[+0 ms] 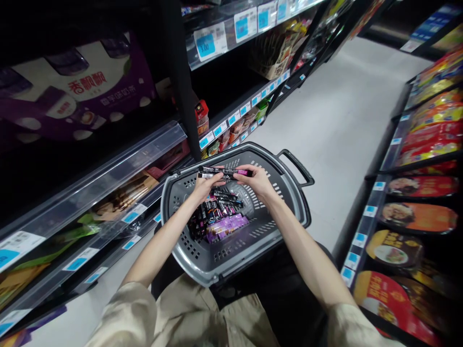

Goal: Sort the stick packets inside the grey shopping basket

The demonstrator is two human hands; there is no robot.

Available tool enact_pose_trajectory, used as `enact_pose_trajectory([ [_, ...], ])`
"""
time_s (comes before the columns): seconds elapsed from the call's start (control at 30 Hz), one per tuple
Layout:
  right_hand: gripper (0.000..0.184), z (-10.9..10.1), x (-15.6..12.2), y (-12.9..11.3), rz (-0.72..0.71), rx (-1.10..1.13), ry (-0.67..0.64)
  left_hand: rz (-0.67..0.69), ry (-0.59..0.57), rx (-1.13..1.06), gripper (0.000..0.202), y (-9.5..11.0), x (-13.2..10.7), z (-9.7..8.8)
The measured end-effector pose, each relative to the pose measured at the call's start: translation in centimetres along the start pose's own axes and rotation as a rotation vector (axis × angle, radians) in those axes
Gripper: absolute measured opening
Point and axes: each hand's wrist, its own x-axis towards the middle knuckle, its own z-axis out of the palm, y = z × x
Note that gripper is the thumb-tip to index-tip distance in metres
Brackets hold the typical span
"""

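Observation:
A grey plastic shopping basket (289,193) rests in front of me, low in a shop aisle. Inside it lies a heap of black and purple snack bars (220,219). Over the basket's far rim I hold a bundle of long black and pink bars (224,172) level between both hands. My left hand (206,185) is closed on the bundle's left end. My right hand (255,180) is closed on its right end.
Dark shelves with blue price tags (206,46) line the left side, holding a large purple box (83,91) and packaged snacks. Red and yellow packets (430,130) fill the shelves on the right. A pale floor (343,111) runs down the aisle beyond the basket.

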Motion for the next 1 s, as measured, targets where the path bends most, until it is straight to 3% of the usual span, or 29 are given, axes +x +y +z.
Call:
enact_pose_trajectory([
  [1.0,0.050,0.87,-0.03,0.06,-0.046,0.028,0.078,-0.005,0.011,0.005,0.063,0.20,-0.01,0.14],
])
